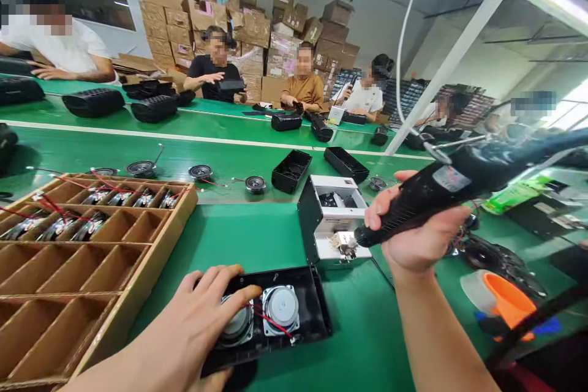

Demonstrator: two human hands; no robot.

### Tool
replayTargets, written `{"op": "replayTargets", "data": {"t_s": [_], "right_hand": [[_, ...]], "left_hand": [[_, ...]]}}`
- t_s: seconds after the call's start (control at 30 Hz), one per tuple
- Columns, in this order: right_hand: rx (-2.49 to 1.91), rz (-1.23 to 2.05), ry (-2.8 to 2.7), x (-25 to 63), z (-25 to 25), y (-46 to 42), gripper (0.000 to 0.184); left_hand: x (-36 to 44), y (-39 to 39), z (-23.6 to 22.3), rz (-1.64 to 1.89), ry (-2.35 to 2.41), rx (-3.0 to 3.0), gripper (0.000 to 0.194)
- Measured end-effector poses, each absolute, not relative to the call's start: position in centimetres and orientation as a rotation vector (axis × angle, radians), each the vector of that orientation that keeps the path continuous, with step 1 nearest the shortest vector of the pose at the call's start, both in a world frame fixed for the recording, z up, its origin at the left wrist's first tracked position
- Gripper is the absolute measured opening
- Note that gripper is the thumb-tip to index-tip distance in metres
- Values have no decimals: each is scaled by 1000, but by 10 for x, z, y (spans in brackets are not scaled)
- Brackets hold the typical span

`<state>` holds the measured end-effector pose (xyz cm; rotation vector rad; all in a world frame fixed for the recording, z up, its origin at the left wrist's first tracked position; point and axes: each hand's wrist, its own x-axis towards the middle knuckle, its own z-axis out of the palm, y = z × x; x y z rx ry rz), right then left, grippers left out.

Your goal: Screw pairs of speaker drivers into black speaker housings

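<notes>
My left hand [209, 306] grips the left side of a black speaker housing [316, 300] on the green bench, fingers over its rim and across one driver. Inside the housing sit two speaker drivers [281, 309] with their backs up, and red wires [271, 318] run beside them. In my right hand [413, 233] is a black electric screwdriver [413, 196], hanging from a bracket on a cord. Its tip meets the front of a white and black screw feeder [335, 214]; the bit itself is hard to make out there.
A cardboard divider box [133, 275] with several wired drivers stands at left. Loose drivers [201, 172] and open black housings [291, 170] lie beyond. An orange funnel-like piece [508, 300] is at right. A slanted white post [450, 67] rises behind the feeder. Several people [303, 82] sit across the bench.
</notes>
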<state>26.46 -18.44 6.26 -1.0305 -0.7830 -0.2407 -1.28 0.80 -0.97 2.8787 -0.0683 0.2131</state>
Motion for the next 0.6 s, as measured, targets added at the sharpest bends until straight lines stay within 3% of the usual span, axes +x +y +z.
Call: {"op": "replayTargets", "data": {"t_s": [0.23, 0.6], "right_hand": [[-1072, -228, -745, 263, 50, -190, 74], [-1080, -185, -741, 239, 73, -215, 73]], "left_hand": [[5, -6, 10, -75, -171, 2931, 100], [26, -14, -1, -104, -202, 2890, 75]]}}
